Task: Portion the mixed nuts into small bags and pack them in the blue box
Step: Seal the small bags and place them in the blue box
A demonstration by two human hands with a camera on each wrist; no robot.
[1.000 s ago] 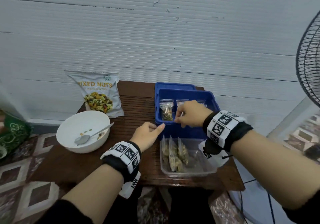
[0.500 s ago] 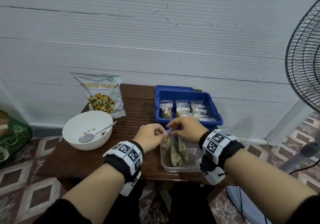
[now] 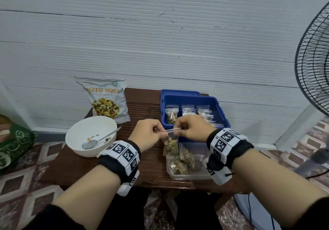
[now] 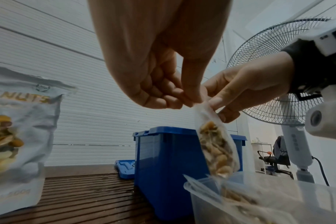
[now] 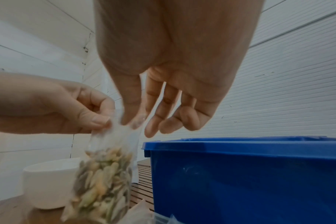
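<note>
A small clear bag of nuts [image 3: 171, 145] [image 4: 216, 150] [image 5: 104, 181] hangs above the clear tub [image 3: 199, 174], held by its top edge. My left hand [image 3: 151, 133] [image 4: 175, 97] pinches the left end of that edge. My right hand [image 3: 188, 130] [image 5: 132, 121] pinches the right end with thumb and forefinger, its other fingers loose. The blue box [image 3: 221, 112] [image 4: 163, 159] [image 5: 240, 174] stands just behind, with several filled small bags [image 3: 188, 110] standing in it. More filled bags [image 3: 183, 160] lie in the clear tub.
The mixed nuts pouch [image 3: 106, 101] leans on the wall at the back left of the wooden table [image 3: 147, 169]. A white bowl [image 3: 78, 146] with a spoon [image 3: 99, 139] and a few nuts sits left. A blue lid [image 4: 125, 168] lies behind the box. A standing fan [image 3: 311, 66] is at right.
My right hand left the blue box and came back over the clear tub. Both hands lifted a small bag of nuts from the tub and now hold its top edge.
</note>
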